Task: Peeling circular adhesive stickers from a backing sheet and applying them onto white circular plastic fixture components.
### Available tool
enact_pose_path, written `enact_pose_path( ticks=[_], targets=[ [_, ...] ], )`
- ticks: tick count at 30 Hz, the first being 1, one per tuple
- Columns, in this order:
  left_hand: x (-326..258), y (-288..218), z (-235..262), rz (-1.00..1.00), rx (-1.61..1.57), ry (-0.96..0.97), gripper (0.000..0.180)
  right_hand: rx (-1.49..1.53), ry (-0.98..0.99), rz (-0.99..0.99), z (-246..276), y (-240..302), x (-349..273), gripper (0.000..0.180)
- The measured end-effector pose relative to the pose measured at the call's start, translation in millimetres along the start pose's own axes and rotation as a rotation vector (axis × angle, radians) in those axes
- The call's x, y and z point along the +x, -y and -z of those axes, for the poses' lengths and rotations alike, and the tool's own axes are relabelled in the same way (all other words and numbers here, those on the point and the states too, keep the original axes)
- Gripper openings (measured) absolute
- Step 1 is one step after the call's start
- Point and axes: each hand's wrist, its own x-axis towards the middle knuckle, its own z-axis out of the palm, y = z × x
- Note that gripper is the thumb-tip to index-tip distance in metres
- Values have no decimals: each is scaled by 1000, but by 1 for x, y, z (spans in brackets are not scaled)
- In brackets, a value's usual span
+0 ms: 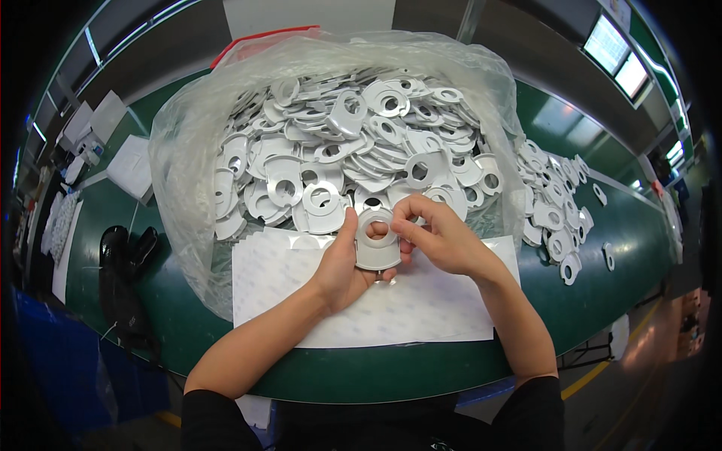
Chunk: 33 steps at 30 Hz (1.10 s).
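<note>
My left hand (340,264) grips a flat silver-grey metal plate (377,256) with a round hole near its top and a wider, curved lower edge. The thumb lies along the plate's left side, and fingers show behind it and through the hole. At the plate's upper right is my right hand (438,234), its thumb and forefinger pinched together by the rim. Whether those fingertips hold anything small is hidden. Both hands are above a stack of white sheets (316,312). Just beyond lies a large heap of similar metal plates (361,150) in a clear plastic bag (184,173).
More loose plates (553,218) are spread on the green table (617,255) to the right. A dark bundle with shiny black parts (124,289) lies at the left. Behind it are a white package (131,167) and bubble wrap (64,224). A red edge (263,35) shows behind the bag.
</note>
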Motion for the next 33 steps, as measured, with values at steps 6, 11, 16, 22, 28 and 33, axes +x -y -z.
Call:
enact_pose_path(
  ticks=[6,11,16,22,28,33],
  targets=[
    [1,1,-1,-4,4,2,69,27,1,8,0,-5,1,15],
    [1,1,0,-3,5,6,70,42,-8,0,-1,-4,2,15],
    [1,2,1,-1,-3,4,69,42,-28,-2,-3,-4,1,17],
    [1,1,0,6,-5,-24,70,36,-38,-9,-3,-3,1,19],
    [1,2,1,1,-9,-7,70,29,-34,-2,-4,-3,2,15],
    [1,1,1,8,-5,-26,70,33,-40,5,-5,-4,2,14]
  ],
)
